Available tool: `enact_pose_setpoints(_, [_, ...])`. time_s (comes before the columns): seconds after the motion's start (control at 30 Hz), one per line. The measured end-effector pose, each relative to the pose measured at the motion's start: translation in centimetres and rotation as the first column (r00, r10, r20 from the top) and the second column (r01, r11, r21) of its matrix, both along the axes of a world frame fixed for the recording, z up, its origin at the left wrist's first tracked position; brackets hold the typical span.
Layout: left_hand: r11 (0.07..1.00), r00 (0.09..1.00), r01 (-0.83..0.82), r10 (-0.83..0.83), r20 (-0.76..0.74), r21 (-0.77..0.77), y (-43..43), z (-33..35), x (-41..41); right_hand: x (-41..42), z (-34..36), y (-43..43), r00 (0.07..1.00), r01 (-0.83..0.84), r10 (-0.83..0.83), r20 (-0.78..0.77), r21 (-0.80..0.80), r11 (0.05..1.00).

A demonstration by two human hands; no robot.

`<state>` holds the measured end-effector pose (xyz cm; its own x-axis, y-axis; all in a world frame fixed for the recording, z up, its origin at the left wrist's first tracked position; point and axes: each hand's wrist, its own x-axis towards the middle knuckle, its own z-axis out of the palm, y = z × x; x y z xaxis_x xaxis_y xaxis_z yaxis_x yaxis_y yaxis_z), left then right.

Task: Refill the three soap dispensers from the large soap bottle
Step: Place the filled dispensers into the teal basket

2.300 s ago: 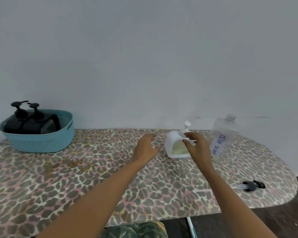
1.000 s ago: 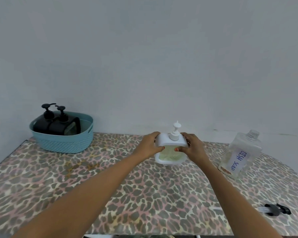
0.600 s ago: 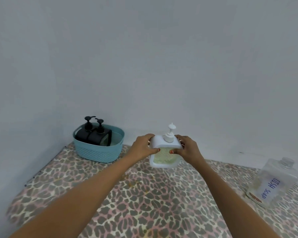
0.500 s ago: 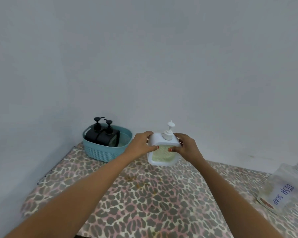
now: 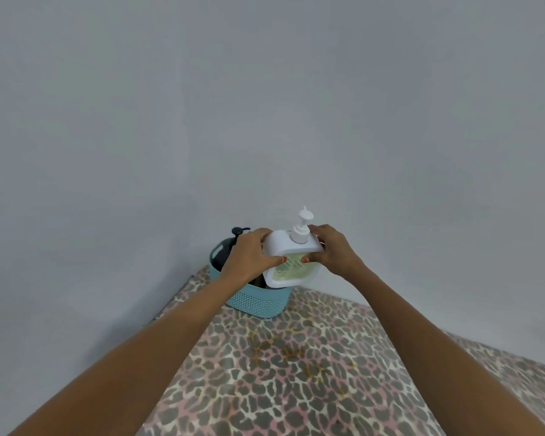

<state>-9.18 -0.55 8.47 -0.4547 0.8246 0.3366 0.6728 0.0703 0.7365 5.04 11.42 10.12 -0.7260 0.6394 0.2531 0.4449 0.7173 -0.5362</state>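
From the head view, we see both hands clamped on a white soap dispenser [image 5: 291, 262], which is held up in the air over the far left corner of the worktop [image 5: 296, 388]. Its front carries a pale yellow-green panel. There are faint marks on the panel, but they are too blurred for us to read.

Our left hand [image 5: 249, 256] wraps the dispenser's left side, with the fingers curled over the top edge and the thumb pressed on the front panel. Our right hand [image 5: 331, 251] grips the right side the same way, its thumb tip meeting the panel close to the left thumb. The white pump [image 5: 301, 229] stands up between the two hands, and the body is tilted a little.

The dispenser hangs directly over a teal woven basket [image 5: 258, 302] that sits against the grey wall [image 5: 265, 105]. The dispenser's lower edge overlaps the basket's rim in our view, and we cannot tell whether the two touch. Inside the basket, behind our left hand, a black dispenser [image 5: 222, 253] shows its dark pump head.

The worktop has a leopard-print cover, with a few yellowish stains [image 5: 283, 350] near the basket.
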Motion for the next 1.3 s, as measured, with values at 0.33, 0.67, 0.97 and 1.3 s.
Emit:
enact_pose_setpoints(0.33, [0.980,0.984,-0.179,0.178,0.021,0.084,0.8,-2.0,-1.0,-4.4,-0.8,3.2,0.990,-0.102,0.097,0.102,0.051,0.993])
enact_pose_setpoints(0.67, [0.969,0.970,-0.243,0.244,-0.017,0.050,1.6,-1.7,1.2,-3.9,-0.2,5.1,0.968,-0.162,0.152,0.202,0.035,0.986])
enact_pose_setpoints(0.97, [0.965,0.965,-0.263,0.263,-0.004,-0.015,1.9,-3.6,1.5,-4.8,-2.3,5.0,0.970,-0.193,0.183,0.159,0.051,0.980])
enact_pose_setpoints(1.3, [0.967,0.972,-0.233,0.229,-0.051,-0.105,2.4,-7.3,1.7,-6.3,-7.1,5.1,0.937,-0.099,0.045,0.347,0.138,0.985])
